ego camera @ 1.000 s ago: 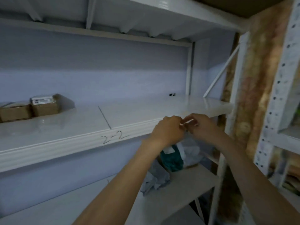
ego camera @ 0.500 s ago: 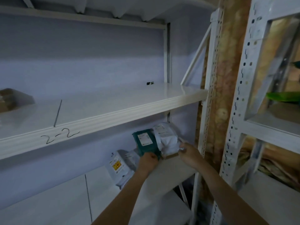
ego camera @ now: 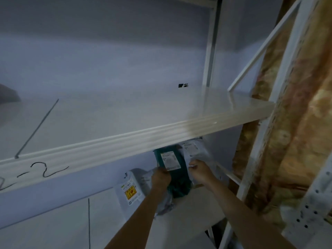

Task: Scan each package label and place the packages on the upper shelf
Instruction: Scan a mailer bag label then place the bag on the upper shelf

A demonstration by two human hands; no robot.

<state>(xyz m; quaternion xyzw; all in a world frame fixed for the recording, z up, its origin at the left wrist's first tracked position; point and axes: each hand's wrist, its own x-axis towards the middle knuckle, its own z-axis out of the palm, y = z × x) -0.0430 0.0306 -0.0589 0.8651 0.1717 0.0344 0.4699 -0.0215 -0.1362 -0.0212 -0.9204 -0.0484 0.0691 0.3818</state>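
The left hand (ego camera: pixel 160 177) is gripping the teal package (ego camera: pixel 173 172) at its lower left edge, fingers curled around the side just beside the white label (ego camera: pixel 170 160) on its face. The right hand (ego camera: pixel 200 171) is closing on the white package (ego camera: pixel 195 150) that is leaning just right of the teal package, its fingertips pinching the plastic at that bag's lower edge. Both forearms are reaching up from the bottom of the view toward the teal package.

The teal package is standing upright on the lower shelf (ego camera: pixel 188 212), its top tucked under the front lip of the upper shelf (ego camera: pixel 125 141). The white package is touching it on the right and is also bearing a printed label. Left of the teal package, a second white bag (ego camera: pixel 130 189) is leaning against the back wall, showing a yellow sticker (ego camera: pixel 131 192) on its label. A crumpled grey bag (ego camera: pixel 165 205) is lying below the teal package, partly under the left wrist.

Above the teal package, the upper shelf is carrying a handwritten mark (ego camera: pixel 46 170) on its front edge and a small black object (ego camera: pixel 182 85) at its back. Right of the teal package, white posts (ego camera: pixel 258 150) are standing before a mottled brown wall (ego camera: pixel 296 123).
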